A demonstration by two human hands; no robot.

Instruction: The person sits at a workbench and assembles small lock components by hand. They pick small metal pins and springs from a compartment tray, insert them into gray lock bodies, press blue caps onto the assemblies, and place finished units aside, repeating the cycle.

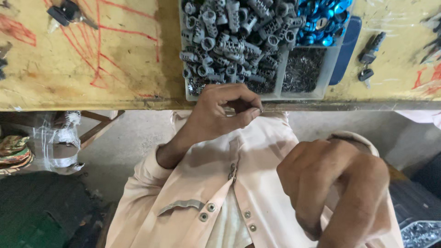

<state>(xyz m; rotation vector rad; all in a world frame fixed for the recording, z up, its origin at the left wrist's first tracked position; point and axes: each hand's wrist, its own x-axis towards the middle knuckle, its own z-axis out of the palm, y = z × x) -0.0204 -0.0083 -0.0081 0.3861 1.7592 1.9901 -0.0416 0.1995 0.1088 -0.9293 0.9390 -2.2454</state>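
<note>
A tiny metal piece (262, 110), no more than a glint, sits pinched between thumb and forefinger of the left hand (220, 115), right at the near edge of the bench (92, 82). That hand is curled nearly closed, the other fingers tucked under, which looks like the grip one needs for something so small. It hovers just in front of the clear plastic tray (280, 94), probably because the parts lie there within easy reach.

The right hand (340, 193) hangs nearer to the camera and lower, over the person's pale buttoned shirt (216, 183). Its fingers are bent in a loose fist with the back turned up; whether anything lies inside I cannot tell.

The tray is split into compartments. The big left one is heaped with grey ribbed metal cylinders (229, 41); the far right one holds shiny blue caps (321, 18); the near right one is full of fine dark pins or springs (303, 69) (too small to say which). A dark blue lid or board (347, 50) pokes out from under the tray's right side.

Further out, the yellow bench top is scrawled with red marks (101, 41). A black-headed key (69, 13) lies at the far left, and another key set (369, 57) lies right of the tray. Below the bench, at left, a plastic-wrapped bundle (57, 142) rests on the floor.
</note>
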